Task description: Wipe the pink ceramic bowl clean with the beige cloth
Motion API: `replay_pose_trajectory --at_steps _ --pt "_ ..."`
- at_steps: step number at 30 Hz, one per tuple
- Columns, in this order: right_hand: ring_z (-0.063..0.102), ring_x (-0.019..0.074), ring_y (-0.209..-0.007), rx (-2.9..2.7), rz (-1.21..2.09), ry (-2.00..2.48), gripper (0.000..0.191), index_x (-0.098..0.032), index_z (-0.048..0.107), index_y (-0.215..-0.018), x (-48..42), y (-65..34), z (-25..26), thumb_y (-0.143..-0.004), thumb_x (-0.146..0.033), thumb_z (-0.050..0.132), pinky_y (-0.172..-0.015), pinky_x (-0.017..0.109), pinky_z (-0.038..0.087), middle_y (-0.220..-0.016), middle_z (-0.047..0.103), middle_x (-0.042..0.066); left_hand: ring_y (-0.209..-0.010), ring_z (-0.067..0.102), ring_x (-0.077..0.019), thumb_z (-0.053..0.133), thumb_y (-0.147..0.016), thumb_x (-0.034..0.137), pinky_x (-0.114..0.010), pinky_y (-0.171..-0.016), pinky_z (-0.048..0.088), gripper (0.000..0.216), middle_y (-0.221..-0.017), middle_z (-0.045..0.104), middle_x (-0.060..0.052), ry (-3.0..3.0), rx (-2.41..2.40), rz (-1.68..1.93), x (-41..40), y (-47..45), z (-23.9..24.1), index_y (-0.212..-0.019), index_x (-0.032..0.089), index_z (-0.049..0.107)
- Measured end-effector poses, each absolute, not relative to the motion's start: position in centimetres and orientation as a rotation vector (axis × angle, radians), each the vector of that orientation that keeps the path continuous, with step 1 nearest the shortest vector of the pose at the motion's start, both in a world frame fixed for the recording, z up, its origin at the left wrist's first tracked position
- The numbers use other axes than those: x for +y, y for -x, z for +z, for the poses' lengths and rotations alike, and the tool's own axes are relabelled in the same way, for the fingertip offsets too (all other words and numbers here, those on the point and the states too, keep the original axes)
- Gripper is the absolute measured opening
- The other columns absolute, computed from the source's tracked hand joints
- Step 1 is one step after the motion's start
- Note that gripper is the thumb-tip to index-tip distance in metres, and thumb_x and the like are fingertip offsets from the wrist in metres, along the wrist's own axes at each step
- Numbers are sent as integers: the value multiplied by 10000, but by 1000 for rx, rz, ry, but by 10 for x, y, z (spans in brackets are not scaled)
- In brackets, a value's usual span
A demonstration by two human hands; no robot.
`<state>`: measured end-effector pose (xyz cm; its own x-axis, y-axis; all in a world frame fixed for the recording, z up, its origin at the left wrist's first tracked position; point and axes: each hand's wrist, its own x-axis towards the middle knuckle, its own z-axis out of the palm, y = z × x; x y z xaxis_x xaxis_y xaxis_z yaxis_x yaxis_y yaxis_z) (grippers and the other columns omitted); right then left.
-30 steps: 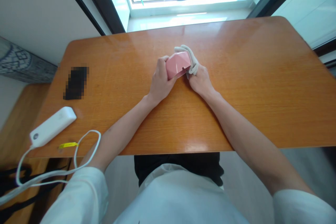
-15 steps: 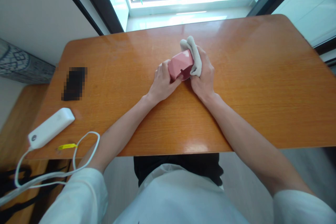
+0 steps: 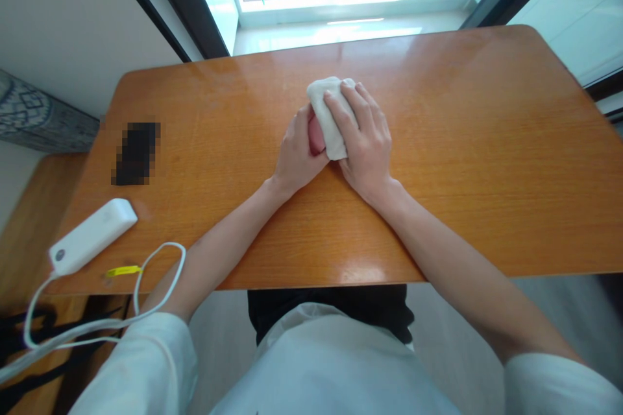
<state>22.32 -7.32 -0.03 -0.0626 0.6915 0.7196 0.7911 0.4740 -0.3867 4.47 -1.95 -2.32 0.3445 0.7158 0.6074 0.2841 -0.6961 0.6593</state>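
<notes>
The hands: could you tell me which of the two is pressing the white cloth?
The right hand presses the white cloth over the pink object; the left hand grips that object bare.

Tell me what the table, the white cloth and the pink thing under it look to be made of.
Table: wood or wood veneer, glossy; grain lines and window glare show.
White cloth: soft woven or knit fabric, matt; it folds under the right hand.
Pink object: smooth, hard-looking, perhaps plastic or ceramic; mostly hidden, held by the left hand.
</notes>
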Motion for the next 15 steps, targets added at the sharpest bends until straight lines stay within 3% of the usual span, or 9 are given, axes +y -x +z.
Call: replay_pose_trajectory --at_steps 3,5,8,15 --pt "418 401 -1783 -1828 -52 1272 534 -420 563 -1729 -75 -219 4 -1207 -491 471 -1459 712 379 -1805 585 30 -1167 782 -293 740 -1094 613 -490 -978 678 525 -1281 770 -77 -2173 944 1329 -23 -44 -22 -1442 290 517" --pt "408 400 -1788 -1855 -58 1245 537 -447 549 -1735 -74 -218 4 -1205 -479 478 -1461 715 375 -1818 570 16 -1109 776 -265 641 -1158 604 -473 -937 673 463 -1244 774 -73 -2196 961 1293 -23 -43 -23 -1461 283 498" --pt "438 387 -1773 -1842 -61 1184 546 -476 520 -1744 -71 -218 2 -1199 -479 495 -1466 683 384 -1836 539 6 -1159 774 -275 563 -1191 613 -488 -957 673 468 -1336 765 -93 -2219 933 1262 -19 -42 -26 -1522 299 455" --pt "510 347 -1723 -1699 204 1169 595 -400 490 -1740 -64 -230 -7 -1157 -500 554 -1454 653 413 -1825 548 44 -1404 720 -326 630 -1142 551 -494 -1162 612 583 -1606 675 -109 -2231 913 1259 -12 -42 -28 -1629 327 401"
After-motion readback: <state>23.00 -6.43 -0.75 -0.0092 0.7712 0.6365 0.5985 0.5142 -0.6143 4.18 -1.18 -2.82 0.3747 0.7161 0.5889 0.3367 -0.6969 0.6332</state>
